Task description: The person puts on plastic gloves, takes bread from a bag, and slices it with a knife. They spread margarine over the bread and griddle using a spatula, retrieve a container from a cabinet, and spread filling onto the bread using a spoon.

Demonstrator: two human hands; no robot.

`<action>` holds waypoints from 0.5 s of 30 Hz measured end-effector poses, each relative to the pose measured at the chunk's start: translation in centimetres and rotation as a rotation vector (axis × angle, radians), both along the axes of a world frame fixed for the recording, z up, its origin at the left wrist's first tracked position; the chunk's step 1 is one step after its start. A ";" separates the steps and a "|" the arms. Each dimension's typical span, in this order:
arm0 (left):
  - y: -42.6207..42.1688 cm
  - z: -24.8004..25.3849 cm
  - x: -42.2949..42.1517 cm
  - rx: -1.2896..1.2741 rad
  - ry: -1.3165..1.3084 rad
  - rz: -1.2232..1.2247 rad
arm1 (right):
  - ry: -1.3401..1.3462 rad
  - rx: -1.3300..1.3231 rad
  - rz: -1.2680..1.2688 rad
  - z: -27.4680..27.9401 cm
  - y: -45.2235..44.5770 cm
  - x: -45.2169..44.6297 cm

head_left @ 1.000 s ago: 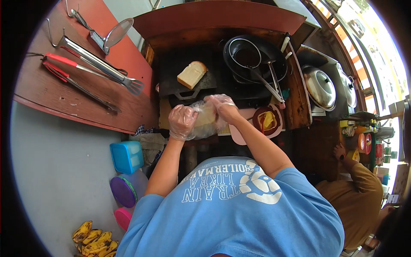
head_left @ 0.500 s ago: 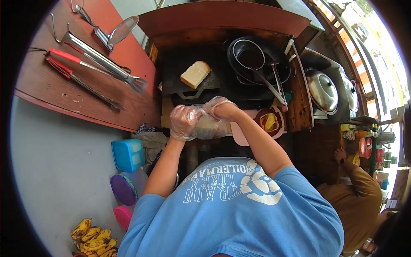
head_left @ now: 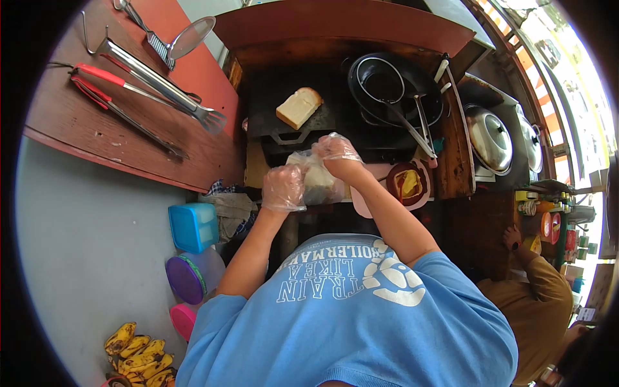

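Note:
My left hand (head_left: pixel 284 187), in a clear plastic glove, is closed on the left side of a clear plastic bag (head_left: pixel 319 184) with something pale inside. At the bag's top right, my right hand (head_left: pixel 337 153), also gloved, has its fingers closed on the plastic. A thick bread slice (head_left: pixel 299 108) lies on the black griddle (head_left: pixel 263 97) beyond my hands. To the right, a brown plate (head_left: pixel 422 184) holds food with yellow and red on top, over a pink board (head_left: pixel 364 203).
A black wok (head_left: pixel 419 84) with a strainer and tongs stands at the back right. Utensils hang on the red-brown panel (head_left: pixel 129 129) at left. Plastic containers (head_left: pixel 193 227) and bananas (head_left: pixel 138 355) are lower left. Another person's arm (head_left: pixel 538 264) rests at far right.
My hands have moved slightly apart, and the plastic bag between them now hangs narrower. The whole view has shifted a little, with the bread and wok appearing farther right.

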State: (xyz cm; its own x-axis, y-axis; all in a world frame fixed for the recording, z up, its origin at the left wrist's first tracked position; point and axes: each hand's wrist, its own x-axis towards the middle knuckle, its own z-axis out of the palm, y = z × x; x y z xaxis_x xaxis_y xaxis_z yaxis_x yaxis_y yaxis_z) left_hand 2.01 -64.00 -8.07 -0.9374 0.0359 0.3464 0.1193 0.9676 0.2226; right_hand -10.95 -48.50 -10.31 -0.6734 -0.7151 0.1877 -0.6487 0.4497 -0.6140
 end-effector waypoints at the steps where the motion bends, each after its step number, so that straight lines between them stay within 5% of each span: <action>1: 0.0 -0.4 0.6 0.023 -0.042 0.050 | 0.091 -0.083 -0.052 -0.7 0.1 0.0; 5: -0.3 -2.3 2.8 0.055 -0.195 0.201 | -0.152 0.020 -0.213 -2.6 0.3 -0.4; 7: -1.1 -3.6 4.3 0.085 -0.238 0.240 | 0.140 0.426 -0.136 -3.9 0.5 -2.1; 8: -1.4 -4.2 4.7 0.117 -0.275 0.278 | 0.493 0.519 0.008 -3.9 1.9 -3.6; 9: -1.5 -4.4 4.7 0.115 -0.276 0.280 | 0.408 0.557 -0.125 -2.9 1.8 -4.4; 11: -1.5 -4.6 5.0 0.216 -0.222 0.280 | 0.532 0.361 0.189 -3.3 3.2 -5.7; 13: -0.7 -4.1 4.3 0.259 -0.254 0.275 | 0.238 0.272 0.252 -1.9 2.2 -3.7; 14: -0.4 -3.8 3.8 0.305 -0.278 0.273 | -0.119 0.164 0.206 1.0 2.1 -1.4; 15: -0.3 -3.8 3.5 0.304 -0.274 0.270 | -0.111 0.412 0.097 2.4 0.7 -0.2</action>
